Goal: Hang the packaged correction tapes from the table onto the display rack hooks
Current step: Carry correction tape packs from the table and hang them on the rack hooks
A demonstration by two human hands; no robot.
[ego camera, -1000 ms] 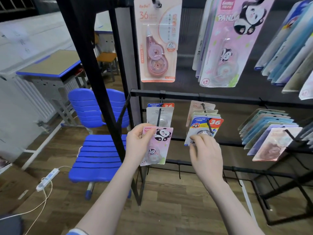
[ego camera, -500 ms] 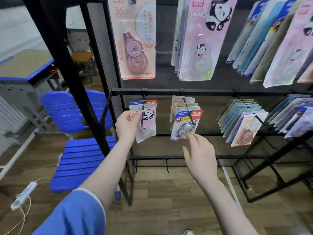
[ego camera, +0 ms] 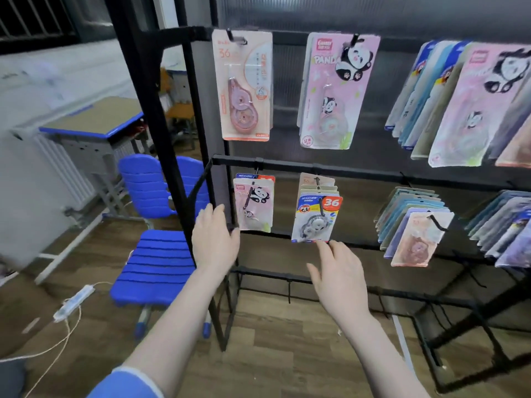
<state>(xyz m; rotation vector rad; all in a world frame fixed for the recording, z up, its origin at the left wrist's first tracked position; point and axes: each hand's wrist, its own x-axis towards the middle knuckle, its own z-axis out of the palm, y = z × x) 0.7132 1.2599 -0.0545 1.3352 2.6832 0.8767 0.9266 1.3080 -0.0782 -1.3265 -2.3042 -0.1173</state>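
**Both hands are loose and empty by the rack**

Head view: The left hand [ego camera: 215,239] is up in front of the black display rack [ego camera: 287,166]. Its fingers are straight and a bit spread, and it holds nothing. Just to the right of this hand, near its fingertips, a small pink panda pack [ego camera: 254,206] hangs on a hook [ego camera: 256,171] of the middle bar. The hand is beside the pack and does not grip it. A blue and red pack peeks out behind the panda pack.

The right hand [ego camera: 340,278] is lower and to the right. Its fingers are relaxed and open, and it holds nothing too. Right above its fingertips hangs a blue pack with a big "36" [ego camera: 316,218], at the front of a little stack on the next hook. One fingertip is very near the bottom edge of that pack; I cannot tell if it touches.

Higher above both hands hang a big peach pack [ego camera: 244,86] and a big pink panda pack [ego camera: 333,93]. Far right of the right hand are more rows of packs [ego camera: 413,225]. Left of the left hand stands a blue chair [ego camera: 156,254].
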